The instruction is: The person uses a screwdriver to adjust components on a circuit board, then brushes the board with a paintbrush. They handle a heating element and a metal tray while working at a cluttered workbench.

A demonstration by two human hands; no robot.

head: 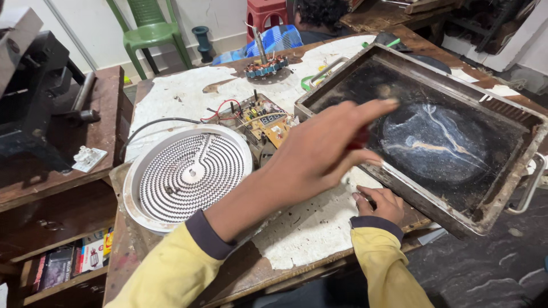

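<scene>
Our left hand, fingers spread and grasping nothing clear, hovers mid-frame at the upturned cooktop casing's left rim; our right hand presses its lower edge, grip unclear.

heating coil: white, zigzag spiral | glass panel: black, white-tan swirls | circuit board: yellow-brown | sleeves: yellow, dark cuffs
</scene>
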